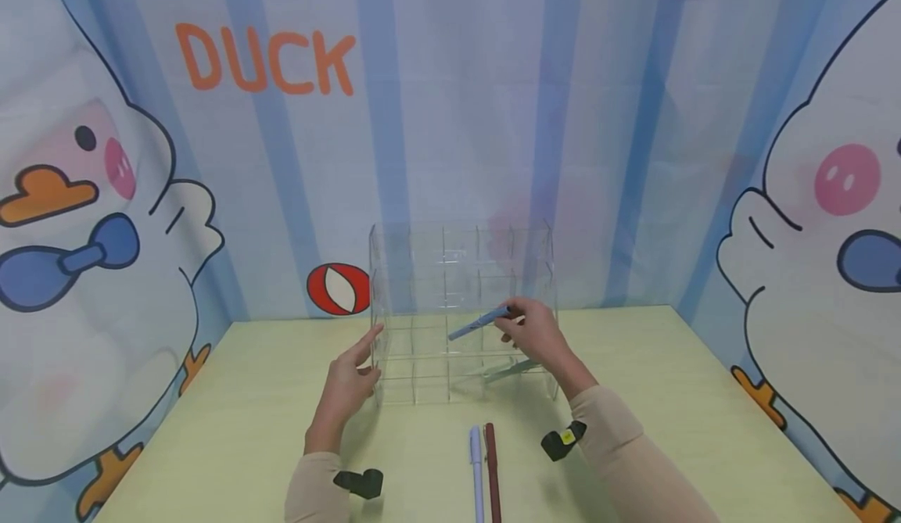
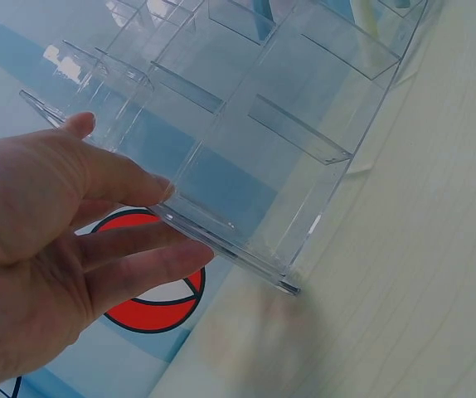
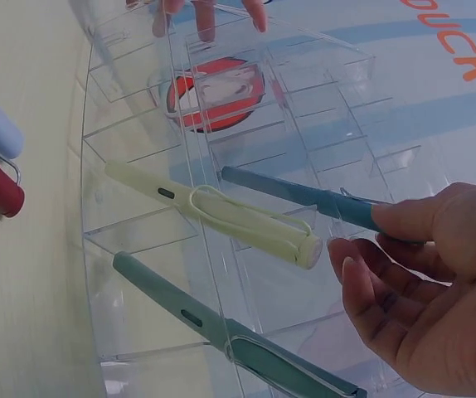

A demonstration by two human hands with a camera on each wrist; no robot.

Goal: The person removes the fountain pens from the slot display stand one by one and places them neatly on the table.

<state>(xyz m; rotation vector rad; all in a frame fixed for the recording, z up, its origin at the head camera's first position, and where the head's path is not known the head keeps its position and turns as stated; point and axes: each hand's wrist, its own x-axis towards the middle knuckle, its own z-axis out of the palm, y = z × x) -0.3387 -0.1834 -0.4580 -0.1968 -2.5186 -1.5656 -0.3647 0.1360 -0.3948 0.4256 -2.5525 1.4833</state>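
Observation:
A clear acrylic rack (image 1: pixel 446 304) with several compartments stands on the table. My right hand (image 1: pixel 535 331) pinches a blue pen (image 1: pixel 479 322) near one end, thumb against fingers. Its other end points left into a rack compartment. Lower down, a pale yellow pen (image 3: pixel 221 217) and a dark green pen (image 3: pixel 230 332) lie in separate compartments, as the right wrist view shows. My left hand (image 1: pixel 345 382) touches the rack's left side panel with extended fingers (image 2: pixel 151 269). Some of its fingertips show through the clear plastic in the right wrist view.
On the table (image 1: pixel 281 398) in front of the rack, a lavender pen (image 1: pixel 476 468) and a dark red pen (image 1: pixel 493 468) lie side by side. Behind the rack hangs a striped blue cloth (image 1: pixel 464 116) with duck drawings, also along both sides.

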